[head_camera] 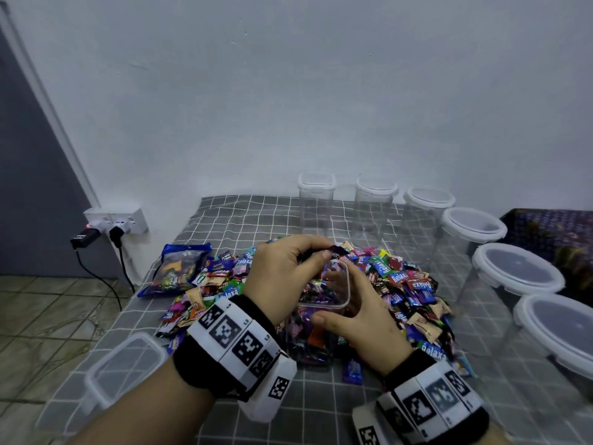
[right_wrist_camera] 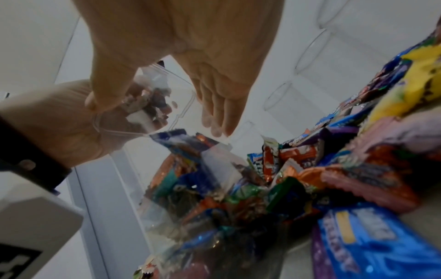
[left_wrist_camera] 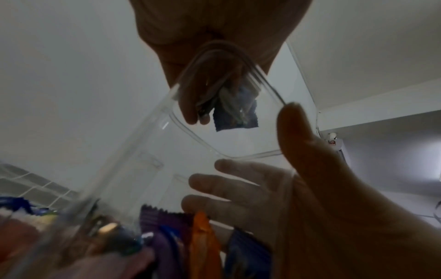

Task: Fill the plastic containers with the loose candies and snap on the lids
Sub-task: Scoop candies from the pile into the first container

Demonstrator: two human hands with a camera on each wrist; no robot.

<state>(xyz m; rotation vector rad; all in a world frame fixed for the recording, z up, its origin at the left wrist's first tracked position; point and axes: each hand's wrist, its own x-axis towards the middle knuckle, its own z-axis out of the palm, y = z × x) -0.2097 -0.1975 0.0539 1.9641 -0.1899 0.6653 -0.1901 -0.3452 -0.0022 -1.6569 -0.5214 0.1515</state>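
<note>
A clear square container point(head_camera: 322, 305) stands on the checked cloth, partly filled with wrapped candies, its mouth open. My left hand point(head_camera: 321, 252) hovers over the mouth and grips a few candies; a purple wrapper point(left_wrist_camera: 236, 117) hangs from its curled fingers point(left_wrist_camera: 190, 111). My right hand point(head_camera: 340, 300) holds the container near the top, thumb point(left_wrist_camera: 293, 132) on the near wall and the fingers point(right_wrist_camera: 214, 117) round the far side. The loose candy pile point(head_camera: 401, 277) spreads behind and on both sides of the container point(right_wrist_camera: 181, 169).
A loose clear lid point(head_camera: 125, 370) lies at the near left. Several empty lidded containers point(head_camera: 471, 232) line the back and right. An opened blue candy bag point(head_camera: 179, 268) lies left of the pile. Wall sockets with plugs point(head_camera: 118, 223) are beyond the cloth's left edge.
</note>
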